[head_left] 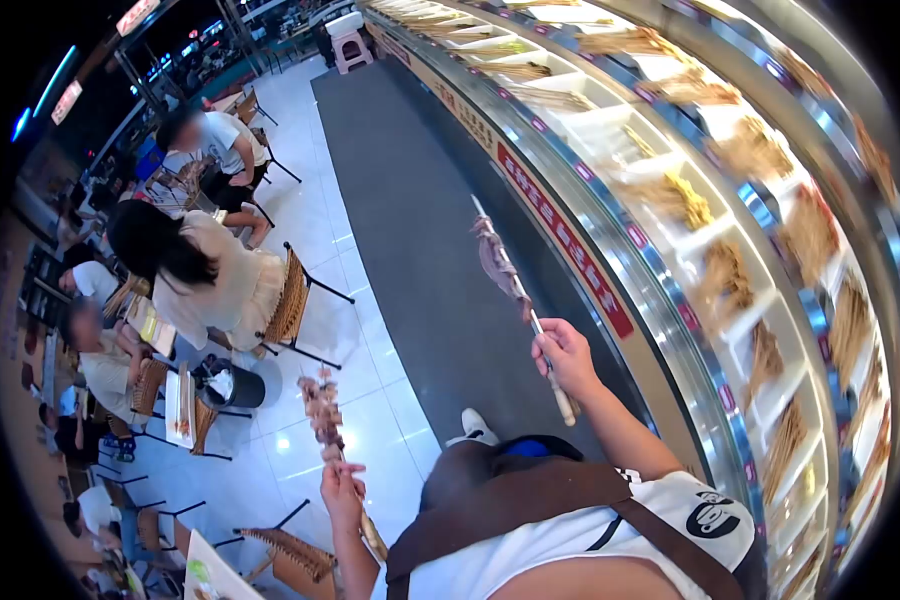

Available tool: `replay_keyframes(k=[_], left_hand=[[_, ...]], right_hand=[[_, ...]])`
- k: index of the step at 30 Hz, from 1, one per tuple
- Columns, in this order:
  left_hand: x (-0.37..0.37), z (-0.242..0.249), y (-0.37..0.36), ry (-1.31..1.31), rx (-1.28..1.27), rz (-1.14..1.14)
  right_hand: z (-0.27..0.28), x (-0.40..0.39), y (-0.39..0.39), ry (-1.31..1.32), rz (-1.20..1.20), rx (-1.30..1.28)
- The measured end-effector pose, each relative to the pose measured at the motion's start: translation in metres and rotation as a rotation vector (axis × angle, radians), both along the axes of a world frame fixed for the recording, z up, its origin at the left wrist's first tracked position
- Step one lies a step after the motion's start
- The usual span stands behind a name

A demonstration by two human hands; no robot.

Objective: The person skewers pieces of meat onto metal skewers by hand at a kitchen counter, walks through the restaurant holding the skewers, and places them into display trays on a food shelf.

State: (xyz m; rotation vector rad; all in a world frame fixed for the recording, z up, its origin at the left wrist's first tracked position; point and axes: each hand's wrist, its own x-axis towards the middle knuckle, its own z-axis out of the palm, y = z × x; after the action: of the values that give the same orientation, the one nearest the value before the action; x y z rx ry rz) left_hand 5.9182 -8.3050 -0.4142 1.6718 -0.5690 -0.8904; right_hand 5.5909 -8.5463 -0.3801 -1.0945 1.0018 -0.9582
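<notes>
My left hand (342, 494) is closed around a meat skewer (322, 412), with chunks of raw-looking meat threaded above the fingers. A wooden handle end (374, 538) shows below that hand. Higher up and to the right, my right hand (566, 356) grips a second meat skewer (497, 262), a metal rod with thin pinkish-brown pieces and a bare pointed tip. Its wooden handle (565, 408) sticks out under the fingers. Both skewers point up and away from me, apart from each other.
On the right runs a display case (660, 240) with white trays holding many skewers. A dark grey mat (390, 200) lies along it on white tiles. Seated people (210, 270), woven chairs (292, 300), tables and a black bin (232, 385) fill the left. A stool (350, 48) stands far back.
</notes>
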Motion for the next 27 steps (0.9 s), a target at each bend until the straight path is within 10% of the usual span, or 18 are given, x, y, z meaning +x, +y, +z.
replay_keyframes(k=[11,27], left_hand=[[0.176,0.008,-0.516,0.127,-0.173,-0.152],[0.535,-0.025,-0.942,0.002,0.035,0.057]], right_hand=[[0.001,0.167,-0.373,0.013,-0.029,0.016],[-0.031,0.546,-0.982,0.053,0.125,0.014]])
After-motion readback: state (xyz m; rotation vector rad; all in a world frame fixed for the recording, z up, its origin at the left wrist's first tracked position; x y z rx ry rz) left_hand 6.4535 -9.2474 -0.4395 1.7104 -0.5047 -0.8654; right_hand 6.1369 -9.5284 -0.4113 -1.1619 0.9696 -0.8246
